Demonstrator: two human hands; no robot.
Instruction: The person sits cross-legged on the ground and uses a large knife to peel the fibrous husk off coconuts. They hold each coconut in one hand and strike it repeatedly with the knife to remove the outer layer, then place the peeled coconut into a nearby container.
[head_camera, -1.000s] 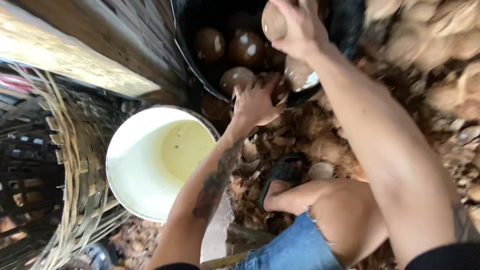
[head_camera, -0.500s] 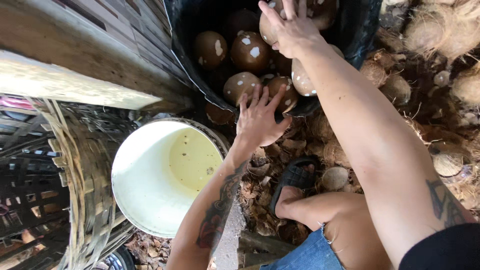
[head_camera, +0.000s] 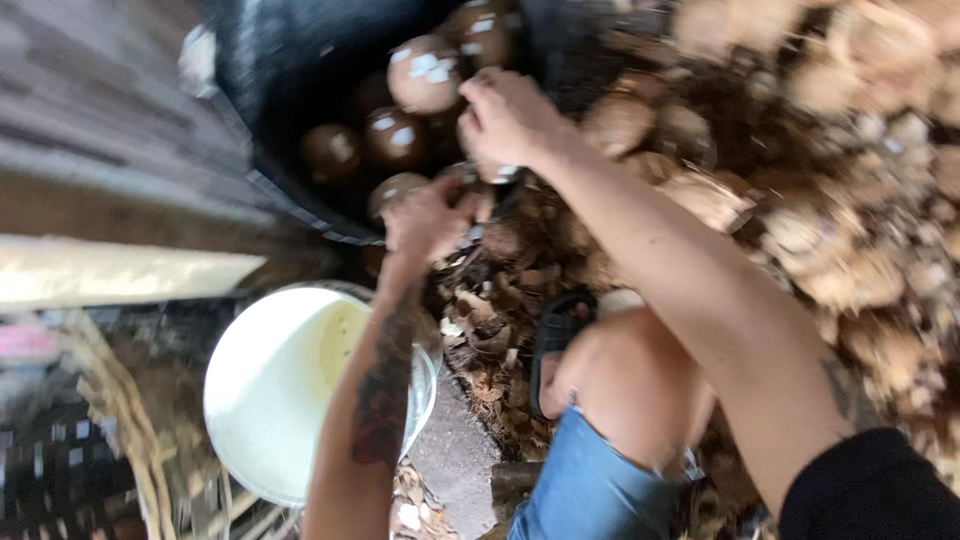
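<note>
Blur hides how far the fingers of either hand are closed. The right hand (head_camera: 505, 120) and left hand (head_camera: 430, 215) meet at the near rim of a black tub (head_camera: 290, 190) holding husked coconuts (head_camera: 425, 72). A white bucket (head_camera: 270, 400) sits below, coconut husks (head_camera: 850, 230) piled right.
</note>
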